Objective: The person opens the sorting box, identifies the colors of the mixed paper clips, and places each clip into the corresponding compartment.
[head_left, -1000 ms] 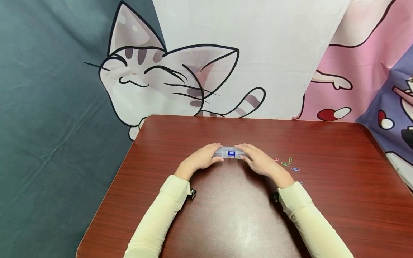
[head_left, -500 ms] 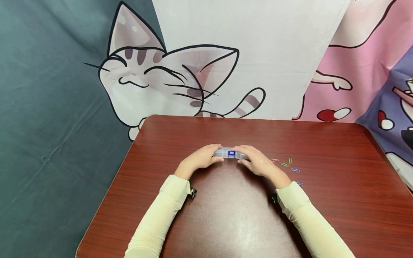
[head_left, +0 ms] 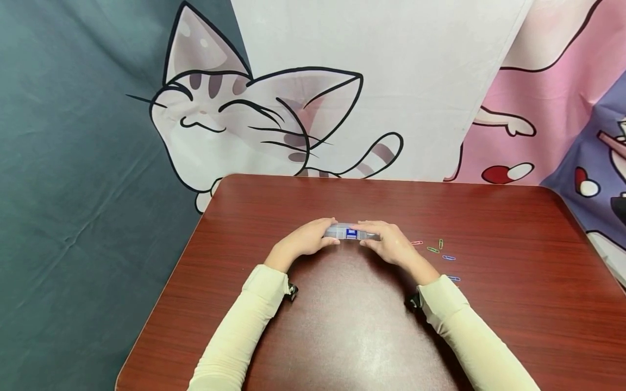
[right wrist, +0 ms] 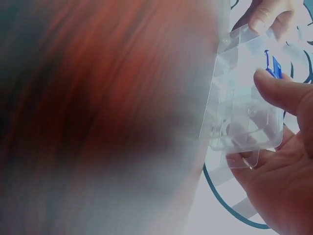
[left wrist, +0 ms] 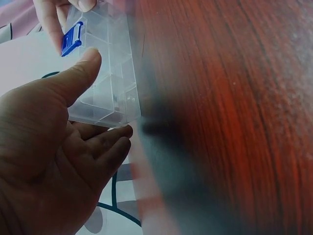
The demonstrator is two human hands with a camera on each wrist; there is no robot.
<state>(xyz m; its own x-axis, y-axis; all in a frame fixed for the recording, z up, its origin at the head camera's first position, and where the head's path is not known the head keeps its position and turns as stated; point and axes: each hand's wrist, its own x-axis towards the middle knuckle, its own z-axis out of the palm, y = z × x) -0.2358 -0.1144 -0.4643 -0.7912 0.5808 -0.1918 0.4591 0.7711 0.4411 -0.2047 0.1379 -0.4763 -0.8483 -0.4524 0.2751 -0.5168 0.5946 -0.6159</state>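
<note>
Box (head_left: pixel 336 233), clear plastic and divided into compartments, is lying between your two hands; whether it is resting on the wood or being held just above it, you cannot tell. Blue latch (head_left: pixel 351 233) is facing you at the middle of the box's near side. At the box's left end, your left hand (head_left: pixel 302 239) is gripping: the thumb (left wrist: pixel 80 76) is pressing the near side while the fingers are wrapping behind, the space between them narrow and filled by the box. At the box's right end, your right hand (head_left: pixel 391 244) is gripping likewise, its thumb tip lying just beside the latch and its index finger reaching along the top; whether that finger is touching the latch, you cannot tell.

The step in hand appears to be steadying the box while the right fingers are attending to the latch; how the lid is sitting is not showing clearly. The next move is probably calling for a firm left hold and light, even effort at the latch, since a sudden give could be tipping the box.

To the box's right, past your right hand, a red clip (head_left: pixel 417 243), two green clips (head_left: pixel 432 250) and two blue clips (head_left: pixel 449 258) are lying loose on the table (head_left: pixel 489 217). Behind the box, a cat-print cloth (head_left: pixel 274 136) is hanging.
</note>
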